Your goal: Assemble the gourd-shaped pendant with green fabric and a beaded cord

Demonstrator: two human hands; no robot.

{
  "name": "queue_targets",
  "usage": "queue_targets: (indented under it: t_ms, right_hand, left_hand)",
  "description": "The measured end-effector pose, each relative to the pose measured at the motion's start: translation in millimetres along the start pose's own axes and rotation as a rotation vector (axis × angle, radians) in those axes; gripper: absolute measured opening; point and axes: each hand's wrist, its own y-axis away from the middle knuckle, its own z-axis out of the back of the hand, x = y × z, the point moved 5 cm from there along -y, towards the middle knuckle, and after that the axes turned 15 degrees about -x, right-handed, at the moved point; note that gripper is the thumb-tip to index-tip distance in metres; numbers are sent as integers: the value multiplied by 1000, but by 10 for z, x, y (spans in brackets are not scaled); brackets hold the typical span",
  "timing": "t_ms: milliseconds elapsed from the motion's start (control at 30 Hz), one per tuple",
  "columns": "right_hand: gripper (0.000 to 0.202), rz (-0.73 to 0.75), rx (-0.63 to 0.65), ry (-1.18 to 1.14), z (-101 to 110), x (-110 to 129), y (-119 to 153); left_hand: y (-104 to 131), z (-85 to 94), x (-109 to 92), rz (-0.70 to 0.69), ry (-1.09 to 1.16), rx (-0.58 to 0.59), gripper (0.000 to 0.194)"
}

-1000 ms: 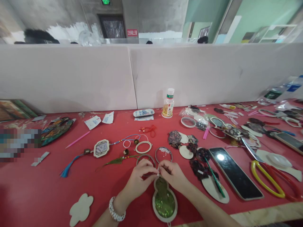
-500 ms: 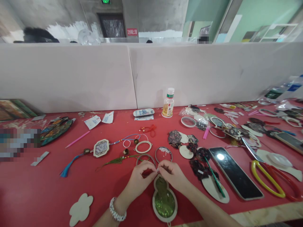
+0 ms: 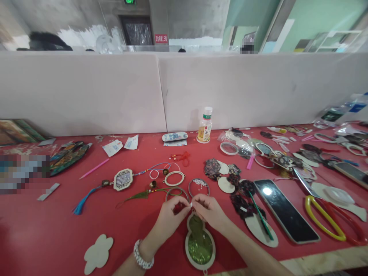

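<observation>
My left hand (image 3: 176, 212) and my right hand (image 3: 209, 211) meet fingertip to fingertip, both pinched closed on a tiny white piece (image 3: 191, 205), too small to name. Right below them lies a gourd-shaped pendant (image 3: 200, 245) with a pale frame and a shiny green centre; its top loop is close under my fingers. Just beyond my hands sits a round ring-shaped dish (image 3: 199, 186) with small white beads in it. Another ring (image 3: 175, 191) is partly hidden behind my left hand.
On the left lie an octagonal pendant (image 3: 123, 179) with a blue tassel, a pink pencil (image 3: 94, 168) and a cloud-shaped wooden piece (image 3: 98, 253). To the right are a phone (image 3: 286, 210), scissors (image 3: 324, 218) and a green stick (image 3: 261, 215). A small bottle (image 3: 204, 125) stands before the white partition (image 3: 230, 88).
Almost nothing differs. My hands stay pinched together above the pendant, and the white piece between the fingertips shows slightly more clearly.
</observation>
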Motion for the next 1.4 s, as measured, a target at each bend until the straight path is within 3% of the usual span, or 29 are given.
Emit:
queue_targets:
  t_ms: [267, 833, 1167, 1400]
  right_hand:
    - [16, -6, 7, 14, -6, 6, 5]
    - [16, 43, -15, 64, 9, -16, 11]
    - [12, 160, 26, 151, 18, 32, 39]
    - [16, 61, 13, 65, 6, 2, 13]
  left_hand:
    - [-18, -8, 32, 53, 169, 3, 23]
    - [-8, 4, 33, 27, 168, -35, 22]
    - [17, 38, -50, -9, 62, -40, 20]
    - [-34, 75, -3, 1, 43, -80, 13]
